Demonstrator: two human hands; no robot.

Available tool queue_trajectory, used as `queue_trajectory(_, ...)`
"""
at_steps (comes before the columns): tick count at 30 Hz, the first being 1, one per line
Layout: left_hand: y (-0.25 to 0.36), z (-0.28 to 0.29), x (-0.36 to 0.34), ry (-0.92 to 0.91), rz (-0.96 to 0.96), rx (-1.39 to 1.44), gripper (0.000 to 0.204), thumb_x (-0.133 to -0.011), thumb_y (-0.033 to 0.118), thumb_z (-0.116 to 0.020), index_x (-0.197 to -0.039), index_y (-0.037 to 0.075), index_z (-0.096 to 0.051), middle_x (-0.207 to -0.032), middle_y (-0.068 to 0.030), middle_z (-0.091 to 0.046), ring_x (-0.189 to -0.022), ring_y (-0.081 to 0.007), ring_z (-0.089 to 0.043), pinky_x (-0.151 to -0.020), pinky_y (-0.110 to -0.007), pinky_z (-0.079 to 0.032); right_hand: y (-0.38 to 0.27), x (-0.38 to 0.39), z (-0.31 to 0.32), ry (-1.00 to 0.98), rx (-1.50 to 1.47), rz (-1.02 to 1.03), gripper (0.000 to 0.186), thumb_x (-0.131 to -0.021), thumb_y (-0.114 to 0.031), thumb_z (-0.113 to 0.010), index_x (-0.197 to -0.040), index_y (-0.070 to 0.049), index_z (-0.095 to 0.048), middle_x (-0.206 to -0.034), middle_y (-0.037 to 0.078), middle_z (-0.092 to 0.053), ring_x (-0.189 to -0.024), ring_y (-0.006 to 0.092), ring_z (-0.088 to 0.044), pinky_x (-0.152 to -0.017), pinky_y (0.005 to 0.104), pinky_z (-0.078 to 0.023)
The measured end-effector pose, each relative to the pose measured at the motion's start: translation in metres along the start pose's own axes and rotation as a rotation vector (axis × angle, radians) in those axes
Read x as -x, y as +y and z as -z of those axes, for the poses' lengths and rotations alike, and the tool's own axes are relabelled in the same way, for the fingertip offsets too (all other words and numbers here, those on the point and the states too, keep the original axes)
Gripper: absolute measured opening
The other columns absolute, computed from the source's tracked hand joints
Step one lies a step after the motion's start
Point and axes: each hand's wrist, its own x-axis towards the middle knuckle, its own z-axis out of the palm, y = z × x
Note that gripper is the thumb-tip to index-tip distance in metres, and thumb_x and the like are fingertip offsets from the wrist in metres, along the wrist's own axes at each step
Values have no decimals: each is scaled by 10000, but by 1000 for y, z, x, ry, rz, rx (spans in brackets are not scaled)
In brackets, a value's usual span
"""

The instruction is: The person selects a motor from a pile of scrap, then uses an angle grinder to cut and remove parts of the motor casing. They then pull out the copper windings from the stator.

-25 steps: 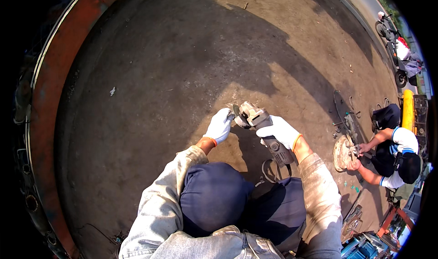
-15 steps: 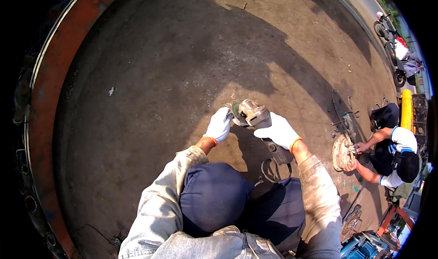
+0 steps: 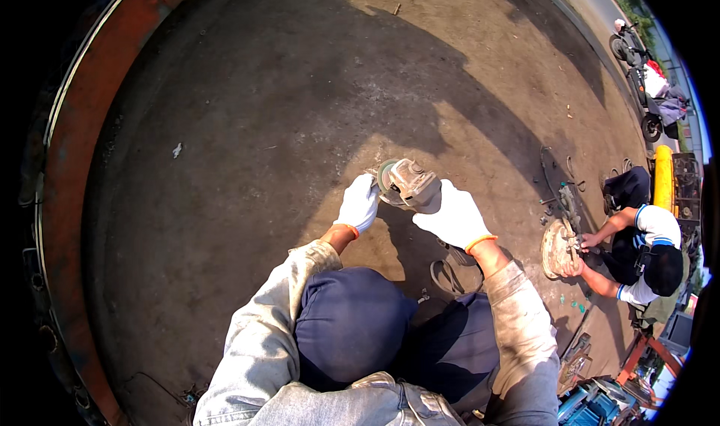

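My left hand, in a white glove, is closed with its fingertips at the edge of the grinder’s green disc; what they pinch is too small to make out. My right hand, also gloved, grips a dusty, grey angle grinder from behind its head, hiding much of the body. The grinder’s head points left toward my left hand. A looped cable lies on the dirt ground below the grinder, by my dark-clad knees.
A rusty orange steel beam curves along the left. At right, a co-worker crouches, both hands on a round, dusty metal piece, near cables and a yellow cylinder. Scooters stand by the road; machinery and clutter fill the lower right.
The grinder’s head and my right hand have risen slightly and tilted, so more of the disc’s face shows and less of the body. My left hand has moved slightly upward.
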Motion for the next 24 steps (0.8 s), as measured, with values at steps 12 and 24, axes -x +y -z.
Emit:
queue_trajectory(12, -5, -8, -2, 56, -30, -16, 120, -990, 81, -591, -1079, 16, -640, -1041, -277, -678, -982, -523, -653, -843, -539, -536, -27, 14, -6, 231, 130, 55, 411, -833, -315, -757, -1145, -64, -664, -1026, 196, -753, -983, 396, -749, -879, 467, -604)
queue_trajectory(24, -9, -4, 5, 34, -69, 53, 148, -973, 56, -601, -1108, 12, -644, -1042, -265, -677, -981, -510, -648, -853, -523, -531, -10, 2, 7, -39, -92, 29, 556, -806, -371, -843, -1200, -17, -675, -1127, 237, -753, -1066, 401, -734, -944, 450, -581)
